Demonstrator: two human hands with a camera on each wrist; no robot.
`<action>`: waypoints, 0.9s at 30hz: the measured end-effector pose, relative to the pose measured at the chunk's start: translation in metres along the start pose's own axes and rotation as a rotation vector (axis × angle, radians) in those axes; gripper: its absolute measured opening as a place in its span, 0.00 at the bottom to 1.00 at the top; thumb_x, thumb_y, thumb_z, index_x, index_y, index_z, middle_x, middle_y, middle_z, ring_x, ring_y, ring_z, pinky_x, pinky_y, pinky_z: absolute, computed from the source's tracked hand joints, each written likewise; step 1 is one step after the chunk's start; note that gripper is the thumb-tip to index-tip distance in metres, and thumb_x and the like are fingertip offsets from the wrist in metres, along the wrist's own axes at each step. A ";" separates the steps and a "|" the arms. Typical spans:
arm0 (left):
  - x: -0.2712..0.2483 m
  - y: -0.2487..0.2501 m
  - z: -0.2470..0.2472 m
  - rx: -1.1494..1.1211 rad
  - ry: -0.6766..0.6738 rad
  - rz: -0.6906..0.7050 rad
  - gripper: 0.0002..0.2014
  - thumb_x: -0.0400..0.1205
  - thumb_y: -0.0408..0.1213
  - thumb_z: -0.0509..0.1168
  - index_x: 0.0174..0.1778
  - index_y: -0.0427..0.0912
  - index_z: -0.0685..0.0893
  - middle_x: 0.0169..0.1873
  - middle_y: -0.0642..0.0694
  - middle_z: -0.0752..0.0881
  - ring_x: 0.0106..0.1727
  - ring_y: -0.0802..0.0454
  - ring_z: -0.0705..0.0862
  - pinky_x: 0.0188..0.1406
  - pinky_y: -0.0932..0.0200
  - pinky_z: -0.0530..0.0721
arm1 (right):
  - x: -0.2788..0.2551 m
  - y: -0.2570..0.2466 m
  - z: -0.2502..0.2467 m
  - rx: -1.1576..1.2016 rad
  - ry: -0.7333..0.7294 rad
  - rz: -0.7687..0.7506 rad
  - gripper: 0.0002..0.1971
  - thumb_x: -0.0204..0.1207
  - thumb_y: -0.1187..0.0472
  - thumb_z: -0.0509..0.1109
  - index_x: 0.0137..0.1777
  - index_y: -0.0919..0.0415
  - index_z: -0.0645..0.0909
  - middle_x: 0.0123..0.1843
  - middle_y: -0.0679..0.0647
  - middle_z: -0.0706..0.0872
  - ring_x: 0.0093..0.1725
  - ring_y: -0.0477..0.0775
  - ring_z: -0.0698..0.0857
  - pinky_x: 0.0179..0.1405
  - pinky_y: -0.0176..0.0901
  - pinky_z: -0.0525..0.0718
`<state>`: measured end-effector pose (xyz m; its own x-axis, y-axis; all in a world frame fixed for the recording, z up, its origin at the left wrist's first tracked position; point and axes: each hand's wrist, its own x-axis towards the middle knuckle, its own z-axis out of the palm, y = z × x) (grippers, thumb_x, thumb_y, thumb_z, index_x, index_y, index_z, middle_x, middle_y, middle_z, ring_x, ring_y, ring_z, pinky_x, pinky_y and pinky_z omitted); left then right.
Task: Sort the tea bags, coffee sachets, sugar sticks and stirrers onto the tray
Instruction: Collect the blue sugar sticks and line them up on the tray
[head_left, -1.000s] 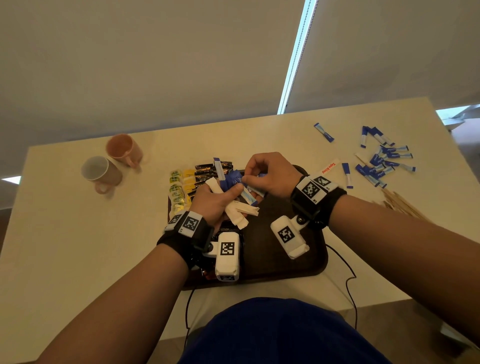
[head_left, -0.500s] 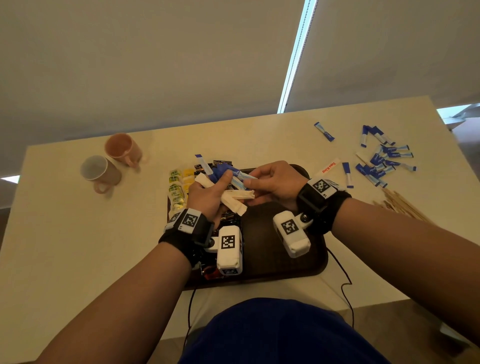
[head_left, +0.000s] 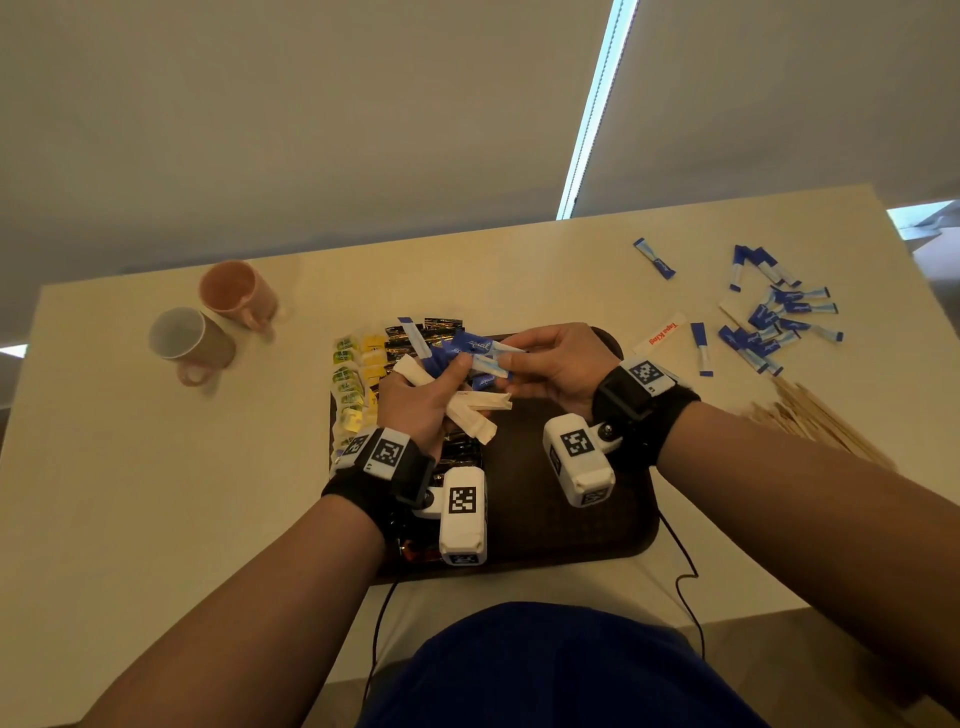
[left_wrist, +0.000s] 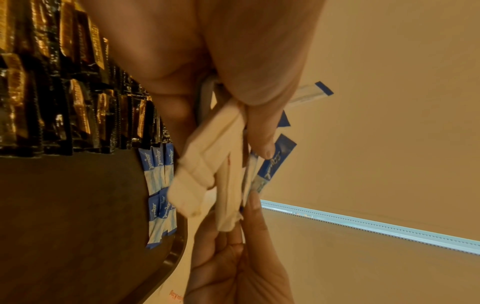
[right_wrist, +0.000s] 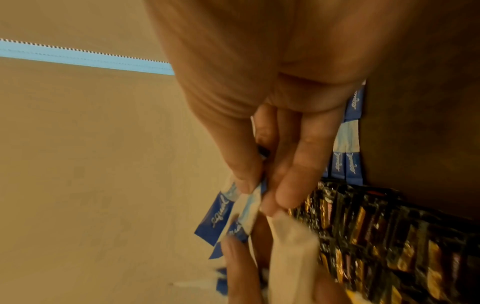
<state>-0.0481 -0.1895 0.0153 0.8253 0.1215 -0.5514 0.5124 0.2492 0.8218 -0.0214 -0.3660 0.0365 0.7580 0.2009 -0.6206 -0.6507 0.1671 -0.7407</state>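
Hands meet just above the tray (head_left: 597, 540), near its far end. My left hand (head_left: 421, 400) is curled around a mixed bunch: cream sugar sticks (head_left: 475, 410) fanning out toward me, blue sachets (head_left: 467, 345) poking out past the thumb. My right hand (head_left: 558, 364) pinches the pale end of one blue sachet (head_left: 491, 364) between thumb and fingertips, working it out of the bunch.

These are featherlight paper tubes, soft and a bit slick, so I reckon a pull at the very end could crumple or tear one; a pinch nearer the middle should slide it free cleanly.

Under the hands, blue sachets (left_wrist: 158, 185) already lie in rows on the tray beside the dark coffee sachets (left_wrist: 78, 102). Yellow-green tea bags (head_left: 353, 379) line the tray's left edge.

Farther out on the table (head_left: 130, 493), a scatter of blue sachets (head_left: 774, 322) and a red-lettered stick (head_left: 660, 332) wait at right, wooden stirrers (head_left: 821, 415) nearer me, two mugs (head_left: 208, 327) at left.

Compared with a second ago, both hands have risen and shifted away from me, and the right fingers now tug sideways at that single sachet instead of hovering closed over the bunch.
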 end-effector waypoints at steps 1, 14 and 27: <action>0.000 0.000 -0.001 -0.005 -0.015 -0.002 0.03 0.81 0.32 0.73 0.49 0.39 0.88 0.34 0.43 0.90 0.31 0.50 0.88 0.35 0.49 0.87 | 0.004 0.000 -0.005 0.016 0.025 -0.006 0.11 0.75 0.73 0.73 0.57 0.70 0.85 0.44 0.63 0.91 0.41 0.60 0.91 0.37 0.44 0.92; 0.006 -0.001 -0.016 0.074 -0.022 -0.054 0.04 0.83 0.32 0.69 0.49 0.44 0.89 0.40 0.46 0.93 0.33 0.57 0.88 0.30 0.60 0.86 | 0.062 0.057 -0.058 -0.989 0.201 -0.031 0.09 0.72 0.60 0.80 0.51 0.55 0.91 0.38 0.46 0.88 0.37 0.41 0.82 0.34 0.31 0.76; 0.007 -0.003 -0.011 0.041 0.004 -0.067 0.04 0.83 0.30 0.70 0.48 0.42 0.89 0.39 0.44 0.92 0.35 0.52 0.88 0.29 0.60 0.86 | 0.080 0.060 -0.055 -1.204 0.192 -0.097 0.07 0.73 0.58 0.79 0.50 0.56 0.87 0.40 0.46 0.82 0.38 0.42 0.78 0.37 0.32 0.73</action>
<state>-0.0465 -0.1785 0.0071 0.7883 0.1095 -0.6055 0.5755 0.2171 0.7885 0.0025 -0.3926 -0.0710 0.8617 0.0751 -0.5018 -0.2105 -0.8469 -0.4883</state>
